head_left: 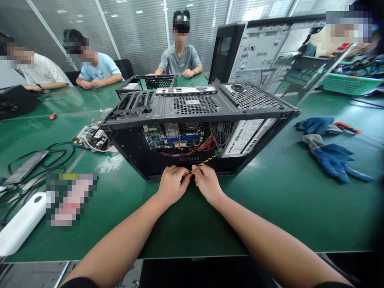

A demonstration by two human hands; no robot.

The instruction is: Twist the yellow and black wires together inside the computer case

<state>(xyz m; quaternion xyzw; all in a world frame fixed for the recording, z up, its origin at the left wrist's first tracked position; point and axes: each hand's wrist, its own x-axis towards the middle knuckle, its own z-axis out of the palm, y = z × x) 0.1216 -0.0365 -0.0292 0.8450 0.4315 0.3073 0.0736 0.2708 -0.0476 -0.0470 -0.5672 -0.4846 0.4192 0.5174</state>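
An open black computer case (162, 110) stands on the green table in front of me. Inside it are a motherboard (174, 138), a power supply (244, 138) with a fan grille, and red and yellow wires. A twisted yellow-and-black cable (210, 159) runs from below the power supply out to my fingers at the case's near edge. My left hand (174, 182) and my right hand (207, 182) are close together, both pinching this cable. The cable's end is hidden between the fingers.
Blue work gloves (330, 158) and an orange-handled screwdriver (348, 128) lie right. Left are a loose circuit board (94, 135), black cables (70, 150) and a white power strip (24, 224). Another case (228, 54) and a green basket (351, 83) stand behind. Several people sit across the table.
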